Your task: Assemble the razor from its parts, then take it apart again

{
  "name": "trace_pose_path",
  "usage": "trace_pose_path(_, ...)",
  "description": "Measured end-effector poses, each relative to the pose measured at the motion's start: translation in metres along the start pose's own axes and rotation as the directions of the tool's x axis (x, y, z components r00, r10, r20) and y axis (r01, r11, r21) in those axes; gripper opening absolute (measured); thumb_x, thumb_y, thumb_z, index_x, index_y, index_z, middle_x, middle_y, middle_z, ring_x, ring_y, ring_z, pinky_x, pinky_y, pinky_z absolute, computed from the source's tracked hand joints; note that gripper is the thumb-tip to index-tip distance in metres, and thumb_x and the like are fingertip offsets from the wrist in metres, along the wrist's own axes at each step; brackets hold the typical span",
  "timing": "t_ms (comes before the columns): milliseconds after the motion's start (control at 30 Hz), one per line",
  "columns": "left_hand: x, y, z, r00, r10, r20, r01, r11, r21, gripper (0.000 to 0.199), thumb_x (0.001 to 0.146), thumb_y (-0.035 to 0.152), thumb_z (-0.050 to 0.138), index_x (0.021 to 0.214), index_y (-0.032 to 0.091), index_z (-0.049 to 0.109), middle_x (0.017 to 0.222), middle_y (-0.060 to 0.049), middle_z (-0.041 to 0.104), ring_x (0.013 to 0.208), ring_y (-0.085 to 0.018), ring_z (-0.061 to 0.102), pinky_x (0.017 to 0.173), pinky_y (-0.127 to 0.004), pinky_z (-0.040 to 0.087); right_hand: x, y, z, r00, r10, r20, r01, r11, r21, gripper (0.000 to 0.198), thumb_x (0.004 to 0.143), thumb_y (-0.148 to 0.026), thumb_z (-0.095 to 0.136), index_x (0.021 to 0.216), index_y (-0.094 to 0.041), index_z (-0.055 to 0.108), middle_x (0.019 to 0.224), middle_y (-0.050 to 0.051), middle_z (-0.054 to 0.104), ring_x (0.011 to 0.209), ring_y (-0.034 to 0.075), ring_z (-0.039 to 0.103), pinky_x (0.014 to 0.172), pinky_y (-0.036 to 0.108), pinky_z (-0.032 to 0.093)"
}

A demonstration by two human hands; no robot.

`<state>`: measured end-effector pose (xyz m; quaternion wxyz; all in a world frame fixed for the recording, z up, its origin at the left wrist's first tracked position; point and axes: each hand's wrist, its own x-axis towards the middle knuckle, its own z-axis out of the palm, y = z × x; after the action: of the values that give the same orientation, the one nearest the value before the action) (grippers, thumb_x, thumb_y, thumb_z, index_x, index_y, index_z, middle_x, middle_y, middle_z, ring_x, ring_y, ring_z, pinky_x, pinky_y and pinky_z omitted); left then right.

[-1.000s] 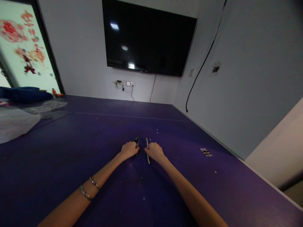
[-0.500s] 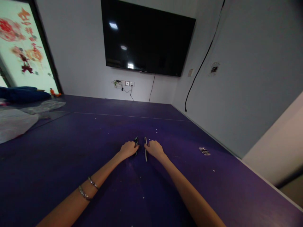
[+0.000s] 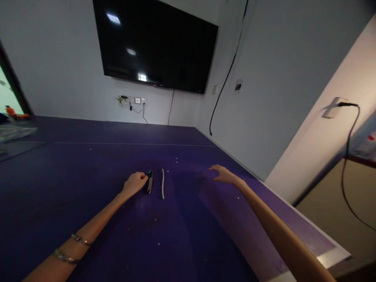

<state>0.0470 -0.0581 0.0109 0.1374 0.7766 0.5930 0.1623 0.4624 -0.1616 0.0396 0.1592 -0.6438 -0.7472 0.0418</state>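
Observation:
My left hand (image 3: 135,183) is closed at the side of a dark, narrow object (image 3: 149,184) with a pale strip along it. The thumb and fingers meet its left edge, and its exact kind is unclear. Just right of that lies a slim, whitish, slightly curved stick (image 3: 163,185) on the purple surface, touched by neither hand. Away to the right, my right hand (image 3: 225,174) hovers low over the surface, palm down, fingers stretched out and apart. I see nothing held in it; whatever lies under the palm is hidden.
The broad purple surface (image 3: 96,203) meets walls at the back and right. A black cable (image 3: 225,86) hangs down the right wall. Clear plastic (image 3: 17,133) lies at the far left. A plugged cord (image 3: 348,156) droops beyond the right edge.
My right hand has let go of the whitish stick and moved right, over where a small packet lay. My left hand stays at the dark object. The view has swung right.

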Motion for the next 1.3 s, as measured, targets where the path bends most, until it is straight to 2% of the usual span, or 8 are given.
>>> trace_pose_path(167,0.003,-0.01,0.001,0.999,-0.007,-0.037,0.004,0.997,-0.074,0.032,0.079,0.038,0.039,0.069,0.018,0.062,0.073,-0.005,0.065,0.07,-0.017,0.059,0.057,-0.023,0.036,-0.028,0.06,-0.016,0.987,0.118,0.105,-0.107,0.989,-0.107,0.055,0.059,-0.016,0.061,0.114,-0.013,0.058,0.116,0.012,0.06,0.109,0.026,0.053,0.093,0.034,0.04)
trace_pose_path(333,0.004,-0.017,0.003,0.997,-0.039,-0.062,0.034,0.996,-0.085,0.032,0.078,0.039,0.04,0.068,0.019,0.062,0.073,-0.006,0.064,0.072,-0.019,0.06,0.058,-0.025,0.036,-0.038,0.085,-0.022,0.978,0.17,0.125,-0.152,0.978,-0.14,0.053,0.058,-0.018,0.062,0.111,-0.017,0.061,0.109,0.01,0.064,0.101,0.029,0.058,0.087,0.035,0.044)
trace_pose_path(667,-0.003,-0.011,-0.001,0.997,-0.067,-0.024,0.066,0.996,-0.057,0.032,0.078,0.04,0.04,0.07,0.02,0.064,0.075,-0.004,0.065,0.072,-0.02,0.06,0.055,-0.025,0.036,-0.026,0.102,-0.013,0.963,0.194,0.187,-0.165,0.973,-0.16,0.058,0.055,-0.016,0.062,0.113,-0.017,0.06,0.112,0.009,0.063,0.102,0.027,0.058,0.088,0.033,0.045)
trace_pose_path(867,-0.004,-0.011,0.0,0.998,-0.066,-0.025,0.065,0.997,-0.039,0.033,0.078,0.041,0.039,0.071,0.021,0.064,0.077,-0.004,0.066,0.075,-0.02,0.061,0.056,-0.024,0.037,-0.023,0.106,-0.01,0.95,0.212,0.231,-0.172,0.968,-0.181,0.053,0.056,-0.015,0.062,0.11,-0.015,0.063,0.105,0.009,0.066,0.096,0.026,0.061,0.083,0.03,0.047)
trace_pose_path(1067,-0.005,-0.011,0.0,0.998,-0.056,-0.016,0.055,0.998,-0.028,0.032,0.078,0.041,0.04,0.071,0.021,0.064,0.078,-0.004,0.066,0.074,-0.02,0.061,0.057,-0.024,0.038,-0.02,0.107,-0.009,0.938,0.231,0.258,-0.175,0.959,-0.222,0.057,0.057,-0.016,0.063,0.114,-0.016,0.06,0.109,0.01,0.064,0.099,0.025,0.059,0.084,0.029,0.045)
trace_pose_path(1300,-0.004,-0.013,0.001,0.999,-0.041,-0.02,0.04,0.999,-0.022,0.032,0.079,0.041,0.039,0.07,0.021,0.062,0.078,-0.003,0.066,0.073,-0.019,0.06,0.055,-0.024,0.036,-0.012,0.105,-0.01,0.919,0.255,0.302,-0.175,0.948,-0.268,0.049,0.055,-0.013,0.063,0.104,-0.019,0.065,0.1,0.008,0.067,0.096,0.024,0.06,0.08,0.027,0.045)
